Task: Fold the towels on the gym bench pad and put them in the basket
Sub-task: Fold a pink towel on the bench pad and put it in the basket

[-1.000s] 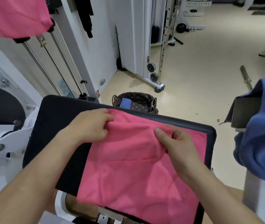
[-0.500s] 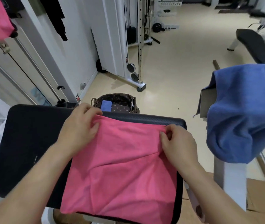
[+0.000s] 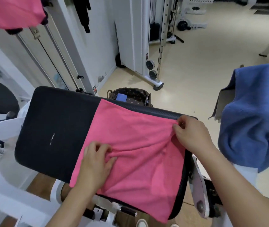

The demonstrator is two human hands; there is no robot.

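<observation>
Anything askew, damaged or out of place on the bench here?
The pink towel lies skewed and rumpled on the bench pad, its near corner hanging off the edge, with a ridge bunched where the left hand pinches it; the right hand pinches its far edge. Nothing looks spilled or damaged.

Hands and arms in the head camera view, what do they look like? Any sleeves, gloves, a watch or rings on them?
The left hand and right hand are bare: no gloves, rings or bracelets show. The left forearm and right forearm are uncovered down to the frame edge, with no sleeve, watch or wristband in view. No tattoos or markings are visible.
</observation>
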